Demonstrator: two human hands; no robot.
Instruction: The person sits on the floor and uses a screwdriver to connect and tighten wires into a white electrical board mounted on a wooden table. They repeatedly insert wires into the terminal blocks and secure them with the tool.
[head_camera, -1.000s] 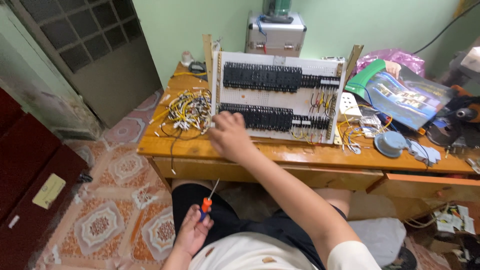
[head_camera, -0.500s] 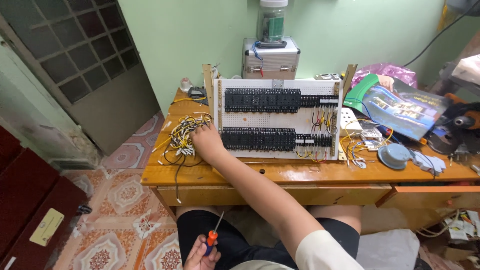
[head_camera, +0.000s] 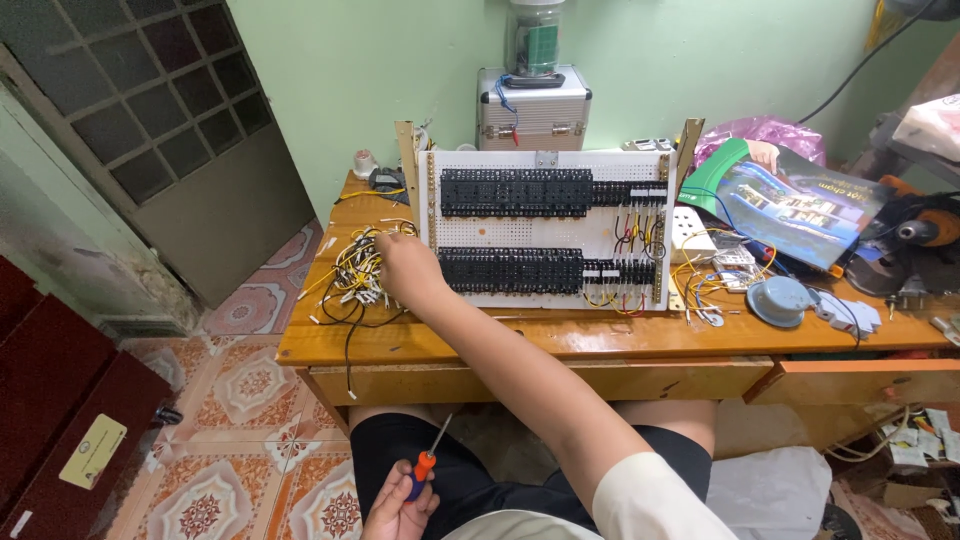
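Note:
My right hand (head_camera: 402, 270) reaches across to the left side of the wooden desk (head_camera: 560, 338). Its fingers are in a tangled pile of yellow, white and black wires (head_camera: 352, 278), and the grip is hidden by the back of the hand. Just right of it a white perforated panel (head_camera: 545, 228) leans upright, carrying two rows of black terminal blocks with some wires fitted at its right end. Low over my lap, my left hand (head_camera: 395, 508) holds a screwdriver (head_camera: 426, 464) with an orange and blue handle, shaft pointing up.
A metal case (head_camera: 532, 106) with a jar on top stands behind the panel. To the right lie a white power strip (head_camera: 690, 228), a glossy bag (head_camera: 790, 195), a round grey object (head_camera: 778, 299) and tools. A desk drawer (head_camera: 860, 382) is slightly open. A door is at left.
My right hand has moved left from the panel's lower row to the wire pile. My left hand with the screwdriver has stayed over my lap.

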